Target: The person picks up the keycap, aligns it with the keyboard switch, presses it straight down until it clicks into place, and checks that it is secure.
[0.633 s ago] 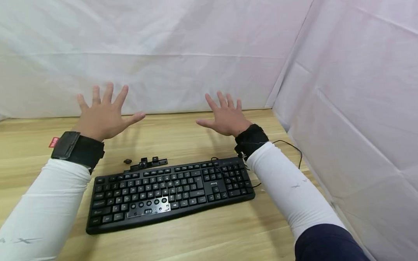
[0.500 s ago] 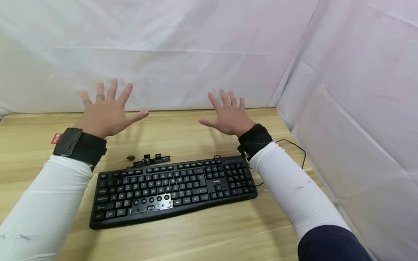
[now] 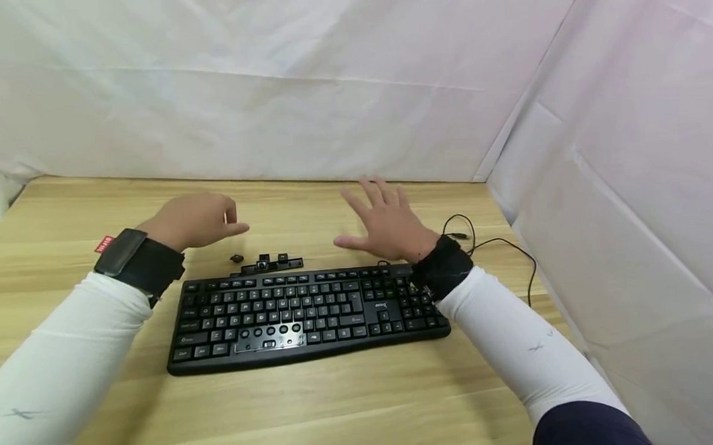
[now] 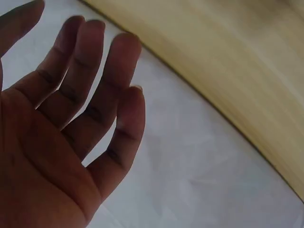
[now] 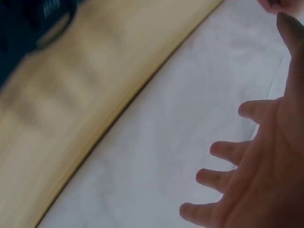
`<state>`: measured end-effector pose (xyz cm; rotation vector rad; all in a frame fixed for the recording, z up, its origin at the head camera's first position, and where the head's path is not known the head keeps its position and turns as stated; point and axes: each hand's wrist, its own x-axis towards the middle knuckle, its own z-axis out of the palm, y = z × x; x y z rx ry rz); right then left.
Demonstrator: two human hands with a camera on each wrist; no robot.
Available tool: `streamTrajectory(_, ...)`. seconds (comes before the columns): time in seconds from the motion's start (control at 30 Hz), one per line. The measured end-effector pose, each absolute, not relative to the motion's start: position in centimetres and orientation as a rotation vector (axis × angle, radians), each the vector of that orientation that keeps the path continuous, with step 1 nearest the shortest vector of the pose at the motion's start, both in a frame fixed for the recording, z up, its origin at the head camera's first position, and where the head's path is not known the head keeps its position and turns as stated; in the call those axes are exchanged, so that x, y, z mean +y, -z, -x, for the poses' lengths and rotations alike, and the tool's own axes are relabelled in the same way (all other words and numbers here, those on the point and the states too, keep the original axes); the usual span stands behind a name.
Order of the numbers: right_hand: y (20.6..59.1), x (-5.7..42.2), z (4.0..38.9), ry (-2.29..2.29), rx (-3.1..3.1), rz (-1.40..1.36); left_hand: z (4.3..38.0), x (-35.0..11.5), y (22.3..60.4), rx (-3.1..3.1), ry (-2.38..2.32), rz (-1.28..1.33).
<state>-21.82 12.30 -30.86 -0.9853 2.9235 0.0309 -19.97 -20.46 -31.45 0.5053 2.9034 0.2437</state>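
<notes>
A black keyboard point(image 3: 312, 311) lies on the table, several keycaps off its bottom rows, where a shiny bare panel point(image 3: 270, 338) shows. Just behind it are a black strip point(image 3: 282, 263) with small keycaps on it and a small dark piece point(image 3: 236, 258). My left hand point(image 3: 192, 220) hovers behind the keyboard's left end, fingers bent loosely downward; the left wrist view shows its palm with nothing in it. Above the keyboard's far right edge, my right hand point(image 3: 389, 228) is held with fingers spread and holds nothing. Its wrist hides part of the number keys.
A black cable point(image 3: 503, 239) with a plug point(image 3: 457, 235) curls on the table to the right of the keyboard. White cloth point(image 3: 303, 85) hangs along the back edge and the right side. Black straps point(image 3: 140, 262) circle both wrists, the left with a red tag.
My left hand has gone from raised, wide-spread fingers to bent, lowered ones. The right hand has dropped a little, fingers still spread. The head view has shifted, bringing the cable's plug into sight.
</notes>
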Motion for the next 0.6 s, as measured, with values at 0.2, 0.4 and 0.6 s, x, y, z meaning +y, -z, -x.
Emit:
streamTrajectory(0.2, 32.5, 11.7, 18.3, -0.096, 2.809, 1.185, 18.8, -20.4, 33.1, 2.768, -0.283, -0.549)
streamTrajectory(0.4, 34.3, 11.6, 15.3, -0.106, 2.679, 1.342, 17.8, -20.7, 34.5, 2.676, -0.311, -0.538)
streamTrajectory(0.6, 35.7, 11.3, 13.9, -0.068, 2.615, 1.488, 17.4, -20.8, 34.8, 2.655, -0.342, -0.508)
